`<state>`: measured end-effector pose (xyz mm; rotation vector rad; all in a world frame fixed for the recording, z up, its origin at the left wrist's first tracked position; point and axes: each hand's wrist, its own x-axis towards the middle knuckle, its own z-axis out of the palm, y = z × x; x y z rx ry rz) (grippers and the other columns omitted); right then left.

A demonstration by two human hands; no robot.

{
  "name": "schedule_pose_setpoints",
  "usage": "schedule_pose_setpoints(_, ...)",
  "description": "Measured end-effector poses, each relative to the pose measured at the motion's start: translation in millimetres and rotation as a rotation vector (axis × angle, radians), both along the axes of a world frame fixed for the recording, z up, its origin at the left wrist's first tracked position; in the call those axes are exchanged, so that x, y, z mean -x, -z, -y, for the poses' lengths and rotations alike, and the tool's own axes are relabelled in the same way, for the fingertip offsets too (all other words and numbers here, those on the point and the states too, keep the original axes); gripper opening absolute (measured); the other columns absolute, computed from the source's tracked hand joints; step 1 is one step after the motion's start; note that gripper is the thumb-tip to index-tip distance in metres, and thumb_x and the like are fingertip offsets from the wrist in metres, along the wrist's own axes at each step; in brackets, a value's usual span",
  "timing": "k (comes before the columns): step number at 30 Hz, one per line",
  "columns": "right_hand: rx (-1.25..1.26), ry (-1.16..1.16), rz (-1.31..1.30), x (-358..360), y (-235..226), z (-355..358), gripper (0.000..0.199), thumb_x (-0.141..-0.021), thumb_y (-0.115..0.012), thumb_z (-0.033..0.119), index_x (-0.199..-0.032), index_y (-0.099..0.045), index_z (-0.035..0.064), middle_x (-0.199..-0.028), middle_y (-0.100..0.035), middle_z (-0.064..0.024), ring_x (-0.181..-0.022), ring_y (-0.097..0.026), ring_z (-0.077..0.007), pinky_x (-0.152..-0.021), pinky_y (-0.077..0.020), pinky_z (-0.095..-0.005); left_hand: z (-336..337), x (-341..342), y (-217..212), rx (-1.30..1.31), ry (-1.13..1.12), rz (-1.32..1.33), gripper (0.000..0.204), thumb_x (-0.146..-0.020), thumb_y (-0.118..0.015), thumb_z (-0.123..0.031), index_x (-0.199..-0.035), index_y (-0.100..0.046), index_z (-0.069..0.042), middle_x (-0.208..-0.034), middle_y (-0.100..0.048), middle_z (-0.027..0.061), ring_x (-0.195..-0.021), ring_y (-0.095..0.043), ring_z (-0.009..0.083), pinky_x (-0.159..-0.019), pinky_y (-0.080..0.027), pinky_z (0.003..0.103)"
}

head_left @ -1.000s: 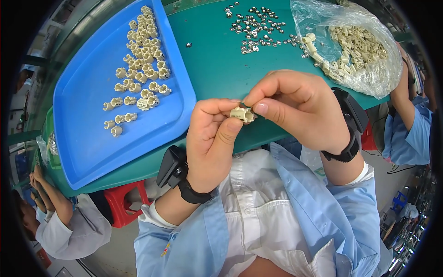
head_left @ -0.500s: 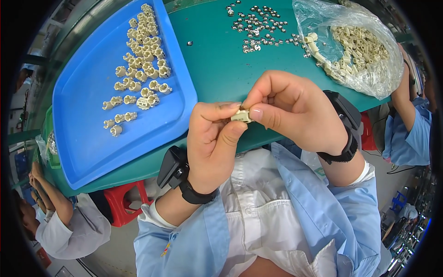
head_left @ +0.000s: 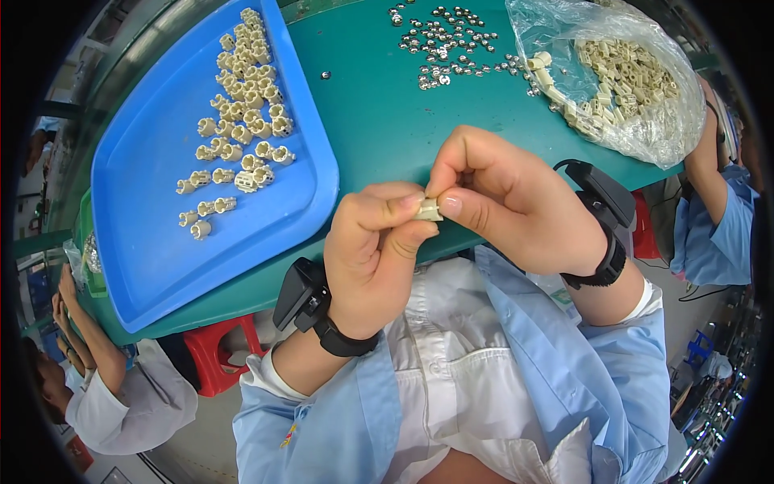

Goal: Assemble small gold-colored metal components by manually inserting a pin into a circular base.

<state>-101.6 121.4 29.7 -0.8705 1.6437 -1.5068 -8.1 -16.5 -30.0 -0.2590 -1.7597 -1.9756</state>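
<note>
A small cream plastic part (head_left: 428, 210), short and notched at its end, is held in front of my chest at the table's near edge. My left hand (head_left: 372, 250) pinches it between thumb and forefinger. From the other side my right hand (head_left: 516, 206) has its thumb and fingertips closed at the part's end; whether a smaller piece sits between them is hidden. To the left, a blue tray (head_left: 153, 234) bears many cream notched cylinders (head_left: 246, 91) of the same look, gathered along its far right side.
Small shiny metal pieces (head_left: 447, 48) lie scattered on the green table (head_left: 363, 121). A clear plastic bag (head_left: 661, 137) full of cream parts stands at the far right. Red stools (head_left: 214, 355) are under the table. Other people (head_left: 129, 387) sit at both sides.
The part has turned slightly in my fingers, and my left fingers now cover more of it. Both hands stay together at nearly the same spot.
</note>
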Motion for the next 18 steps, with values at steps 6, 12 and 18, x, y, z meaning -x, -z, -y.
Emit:
schedule_pose_setpoints(6,0.034,0.011,0.060,-1.7,2.2,2.9,0.006,-0.088,-0.046,0.007,-0.092,-0.043,0.0019,-0.083,-0.046,0.0000,-0.076,-0.043,-0.0055,-0.068,-0.0369,-0.0189,-0.7,0.9,-0.4,-0.097,-0.006,0.020,0.021,-0.080,-0.058,-0.002,-0.097,-0.045,-0.005,-0.094,-0.054,0.0107,-0.077,-0.052,0.0113,-0.066,-0.043,0.023)
schedule_pose_setpoints(12,0.106,0.029,0.156,-6.5,7.5,0.2,0.006,-0.088,-0.046,0.007,-0.092,-0.043,0.0023,-0.082,-0.046,0.0003,-0.076,-0.043,-0.0056,-0.069,-0.0368,-0.0188,-2.1,2.2,2.4,0.070,-0.049,-0.058,0.024,-0.079,-0.060,-0.002,-0.096,-0.045,-0.006,-0.092,-0.055,0.0112,-0.072,-0.053,0.0145,-0.063,-0.043,0.025)
schedule_pose_setpoints(18,0.095,-0.011,0.255,-3.3,5.6,-3.6,0.009,-0.088,-0.048,0.009,-0.093,-0.044,0.0018,-0.083,-0.049,-0.0003,-0.077,-0.045,-0.0060,-0.070,-0.0376,-0.0191,-1.1,6.0,4.9,0.225,-0.093,-0.167,0.026,-0.076,-0.061,0.001,-0.096,-0.046,-0.007,-0.086,-0.056,0.0108,-0.067,-0.054,0.0202,-0.058,-0.043,0.027)
